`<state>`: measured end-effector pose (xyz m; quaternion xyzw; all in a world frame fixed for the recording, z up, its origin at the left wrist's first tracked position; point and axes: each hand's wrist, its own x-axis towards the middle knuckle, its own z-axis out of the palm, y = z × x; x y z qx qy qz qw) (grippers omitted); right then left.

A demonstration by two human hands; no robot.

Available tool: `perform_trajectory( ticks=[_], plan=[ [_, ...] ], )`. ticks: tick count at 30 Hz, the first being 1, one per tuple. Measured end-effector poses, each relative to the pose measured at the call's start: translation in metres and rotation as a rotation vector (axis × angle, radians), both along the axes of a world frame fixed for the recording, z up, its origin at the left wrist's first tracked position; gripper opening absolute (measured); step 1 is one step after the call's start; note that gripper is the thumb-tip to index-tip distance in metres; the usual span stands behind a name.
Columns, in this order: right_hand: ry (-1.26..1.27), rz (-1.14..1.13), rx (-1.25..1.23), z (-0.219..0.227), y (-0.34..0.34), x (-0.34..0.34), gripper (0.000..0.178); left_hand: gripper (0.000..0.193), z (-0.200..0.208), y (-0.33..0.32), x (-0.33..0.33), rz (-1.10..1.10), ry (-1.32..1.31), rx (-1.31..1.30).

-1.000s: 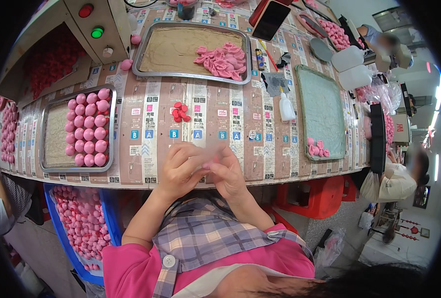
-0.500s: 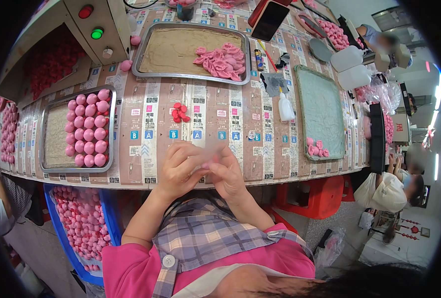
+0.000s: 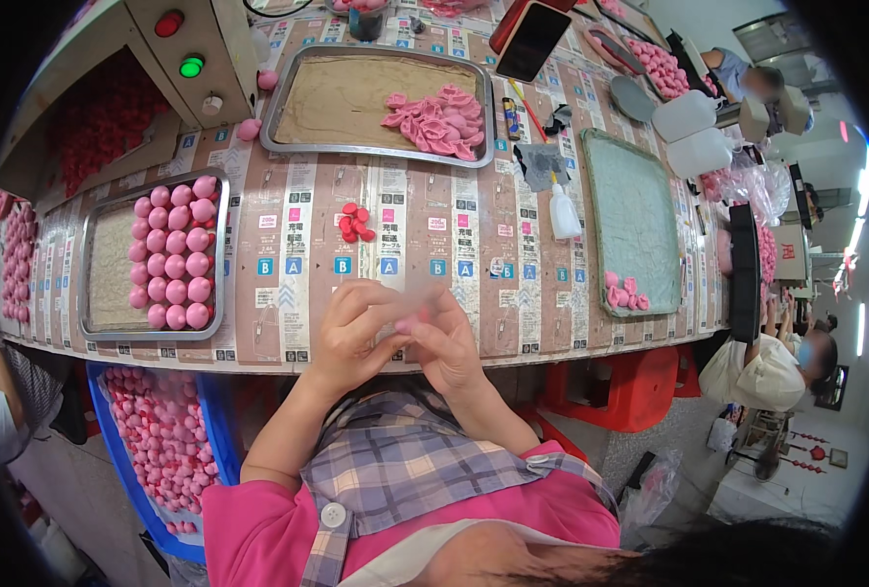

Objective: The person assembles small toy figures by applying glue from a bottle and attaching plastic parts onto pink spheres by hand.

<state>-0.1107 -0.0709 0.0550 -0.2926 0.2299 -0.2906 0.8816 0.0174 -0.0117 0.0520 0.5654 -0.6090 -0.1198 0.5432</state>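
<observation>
My left hand (image 3: 349,331) and my right hand (image 3: 446,338) meet above the table's near edge. Between their fingertips is a small pink piece (image 3: 411,323), mostly covered by the fingers and partly blurred. Both hands are closed on it, thumbs and forefingers pinching. Just beyond them lies a small heap of red oval pieces (image 3: 355,223). To the left, a metal tray (image 3: 108,266) carries rows of round pink pieces with red showing at their sides (image 3: 175,265). Farther back, another metal tray (image 3: 342,98) bears a pile of thin, hollow-looking pink pieces (image 3: 439,122).
A green tray (image 3: 640,220) on the right holds a few pink pieces. Near it are a white squeeze bottle (image 3: 564,212) and a phone (image 3: 532,41). A machine housing (image 3: 205,54) stands at far left. Below the table sit a blue crate (image 3: 221,430) and red stools (image 3: 611,391).
My fingers shift very slightly around the pink piece, and more of it shows now. At the far right, a person in the background has moved. The trays and heaps stay put.
</observation>
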Motion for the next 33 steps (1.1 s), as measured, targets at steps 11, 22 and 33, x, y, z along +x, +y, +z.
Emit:
perform_trajectory(
  ticks=[11,22,33],
  plan=[
    [0.004,-0.037,-0.174,-0.006,-0.003,-0.002,0.029,0.036,0.001,0.000,0.004,-0.052,0.071,0.044],
    [0.164,-0.018,-0.479,-0.012,-0.011,-0.010,0.026,0.034,0.006,0.000,0.007,-0.072,0.063,0.077],
    [0.172,0.059,-0.346,0.005,-0.011,-0.006,0.025,0.031,0.003,0.000,0.008,-0.072,0.060,0.066]
  ],
)
